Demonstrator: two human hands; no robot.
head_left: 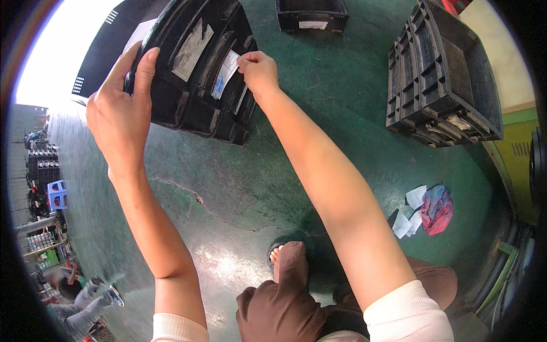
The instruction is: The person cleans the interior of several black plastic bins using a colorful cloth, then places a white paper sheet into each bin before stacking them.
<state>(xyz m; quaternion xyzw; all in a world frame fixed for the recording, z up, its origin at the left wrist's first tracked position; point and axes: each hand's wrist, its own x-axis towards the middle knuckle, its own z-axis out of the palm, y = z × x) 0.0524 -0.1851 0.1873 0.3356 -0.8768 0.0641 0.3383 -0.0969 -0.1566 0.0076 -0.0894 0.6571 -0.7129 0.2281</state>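
Note:
A stack of black plastic crates (165, 108) stands in front of me at the upper left. My left hand (122, 97) is closed on the rim of the top crate, thumb on the near side and fingers over the edge. With my right hand (259, 71) I pinch the upper right corner of a white paper label (225, 74) with blue marks, which lies against the front of a crate lower in the stack. Another, worn label (192, 50) sits on the crate above it. A further pale label is partly hidden beside my right hand.
More stacked black crates (439, 80) stand at the right, and a single crate (313, 16) at the far middle. A coloured cloth (437, 210) and loose papers (407, 222) lie on the cracked green floor. A person (85, 302) and a blue stool (57, 195) are at the left.

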